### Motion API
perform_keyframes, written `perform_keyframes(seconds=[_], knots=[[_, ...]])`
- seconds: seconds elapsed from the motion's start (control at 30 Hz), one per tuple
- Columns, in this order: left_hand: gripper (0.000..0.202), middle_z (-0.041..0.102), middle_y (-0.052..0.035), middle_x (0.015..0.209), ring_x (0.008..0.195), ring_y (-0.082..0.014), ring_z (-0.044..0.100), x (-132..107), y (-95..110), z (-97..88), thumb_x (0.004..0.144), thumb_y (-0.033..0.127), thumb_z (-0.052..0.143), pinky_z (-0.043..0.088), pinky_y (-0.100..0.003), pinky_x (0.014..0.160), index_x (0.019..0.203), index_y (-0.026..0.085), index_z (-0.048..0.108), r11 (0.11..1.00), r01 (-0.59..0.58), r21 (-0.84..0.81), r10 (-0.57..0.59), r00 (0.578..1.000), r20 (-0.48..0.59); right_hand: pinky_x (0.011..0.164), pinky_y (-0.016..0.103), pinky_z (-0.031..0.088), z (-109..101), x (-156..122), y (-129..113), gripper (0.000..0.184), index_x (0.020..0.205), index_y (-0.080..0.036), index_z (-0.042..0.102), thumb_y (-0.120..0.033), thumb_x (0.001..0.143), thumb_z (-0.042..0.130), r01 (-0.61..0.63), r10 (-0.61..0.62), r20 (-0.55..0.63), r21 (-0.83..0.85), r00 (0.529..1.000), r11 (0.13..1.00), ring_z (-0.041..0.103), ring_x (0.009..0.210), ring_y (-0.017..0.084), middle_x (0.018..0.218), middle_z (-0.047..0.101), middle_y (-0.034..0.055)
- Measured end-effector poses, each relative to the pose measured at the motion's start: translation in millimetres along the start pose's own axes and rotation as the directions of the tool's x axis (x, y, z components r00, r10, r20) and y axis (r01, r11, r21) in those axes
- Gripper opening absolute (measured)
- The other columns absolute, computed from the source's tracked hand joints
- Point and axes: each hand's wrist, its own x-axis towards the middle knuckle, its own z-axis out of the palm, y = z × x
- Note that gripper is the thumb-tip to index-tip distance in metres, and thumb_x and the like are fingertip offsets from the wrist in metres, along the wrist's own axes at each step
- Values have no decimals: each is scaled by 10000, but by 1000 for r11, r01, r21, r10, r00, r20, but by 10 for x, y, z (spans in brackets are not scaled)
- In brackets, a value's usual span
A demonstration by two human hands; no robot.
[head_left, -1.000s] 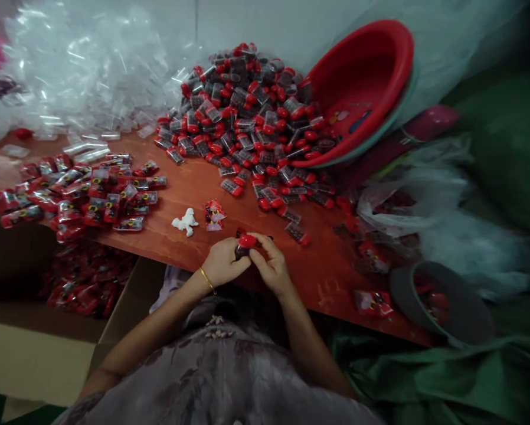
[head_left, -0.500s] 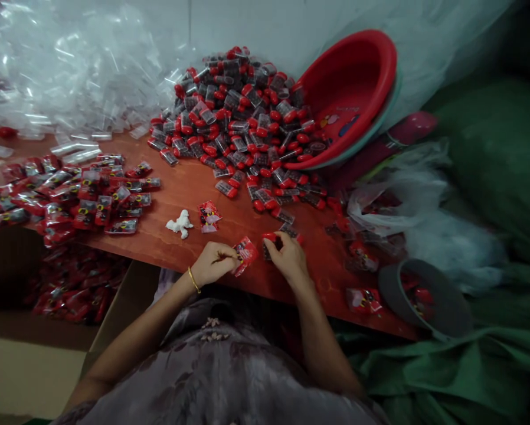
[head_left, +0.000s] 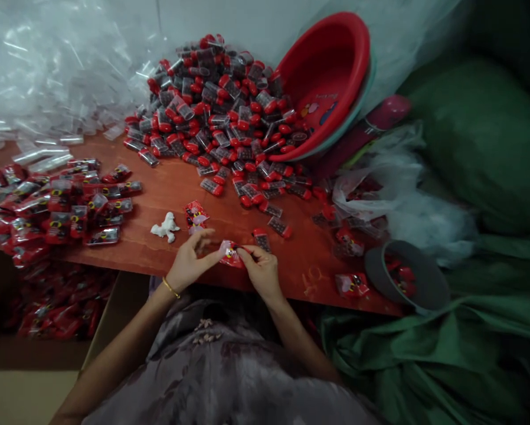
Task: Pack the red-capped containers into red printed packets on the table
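In front of me, near the table's front edge, a small red printed plastic packet is between my hands. My right hand pinches its right side with thumb and fingertips. From the left, my left hand reaches its thumb to the packet's other edge, the fingers lifted and spread. Just beyond the right fingers lies a clear red-capped tube with dark contents. Another red packet lies flat behind my left hand, beside a crumpled white lump.
A large heap of red-capped tubes leans against a tilted red basin. Filled packets are piled at left, before clear plastic sleeves. A grey tub with red pieces stands at right, near a clear plastic bag.
My right hand has let go of the red-capped tube and taken hold of the packet. My left fingers have spread off it. The whole view has shifted, with things appearing further left.
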Motion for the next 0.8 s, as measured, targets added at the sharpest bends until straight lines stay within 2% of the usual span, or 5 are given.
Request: perform_keyframes(seconds=[0.17,0.4,0.47,0.63,0.8], knots=[[376,692,-32,744,682,-146,612,-122,-174,250,581,430,757,496,-277,725,801,133,689,975,145,-166,-157,986,-62,579,267,502,146,3,-3,220,759,-204,652,-358,851,526,79,-91,-81,-135,993,988,616,590,154,658,687,2],[436,681,1,658,555,-102,577,-17,-68,177,414,418,841,502,-244,600,699,123,693,909,226,-351,-303,935,-182,787,308,511,-16,83,-8,227,972,-221,645,-293,898,442,260,-237,129,-206,963,943,639,841,178,909,706,37],[458,686,-10,657,551,-100,581,25,-11,112,377,401,857,499,-233,584,693,114,692,890,246,-385,-331,928,-170,941,364,436,-250,255,13,259,1059,-219,634,-207,853,476,356,-301,234,-251,925,900,583,1023,205,1079,675,52],[431,659,-19,577,509,-101,584,84,20,30,406,412,856,491,-221,546,640,111,656,845,343,-411,-399,915,-58,965,449,332,-801,730,73,557,1189,-226,580,-4,690,469,722,-237,718,-500,654,478,439,1190,263,1315,538,67],[406,680,-31,645,558,-122,622,80,-49,22,497,424,830,492,-234,573,697,129,635,779,438,-448,-476,879,30,886,405,325,-961,837,81,348,1058,-202,618,-118,721,592,769,-176,776,-513,605,382,513,1021,245,1111,628,94]])
